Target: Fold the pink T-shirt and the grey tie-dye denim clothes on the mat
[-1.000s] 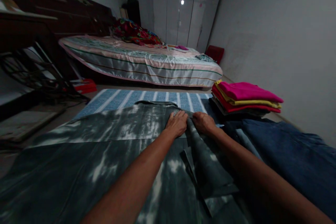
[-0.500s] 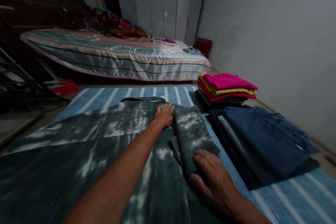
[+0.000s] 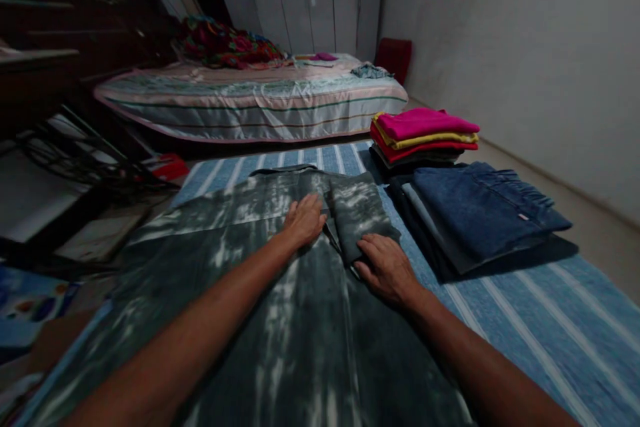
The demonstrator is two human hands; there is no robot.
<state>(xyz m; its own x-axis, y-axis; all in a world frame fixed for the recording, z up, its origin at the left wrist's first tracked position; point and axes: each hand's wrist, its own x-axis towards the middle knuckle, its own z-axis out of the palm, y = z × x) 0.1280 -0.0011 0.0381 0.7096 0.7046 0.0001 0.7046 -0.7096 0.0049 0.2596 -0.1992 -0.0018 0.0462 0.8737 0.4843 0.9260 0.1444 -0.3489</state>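
Observation:
A dark green garment with pale blotches (image 3: 235, 267) lies spread on a blue striped mat (image 3: 525, 320). Its right sleeve (image 3: 357, 210) is folded inward over the body. My left hand (image 3: 303, 220) rests flat on the cloth just left of that fold, fingers stretched out. Lower down, my right hand (image 3: 384, 268) lies flat at the near end of the folded sleeve, fingers apart and pressing on the cloth. Neither hand grips anything.
Folded blue jeans (image 3: 483, 210) lie on the mat to the right, with a pink, yellow and red stack of folded clothes (image 3: 423, 133) behind them. A bed (image 3: 250, 97) with striped sheets stands beyond. Dark furniture and wire racks (image 3: 70, 153) crowd the left.
My right hand slid from the top of the sleeve fold, beside my left hand, down to its near end. My left hand stayed by the fold. The camera view swung about.

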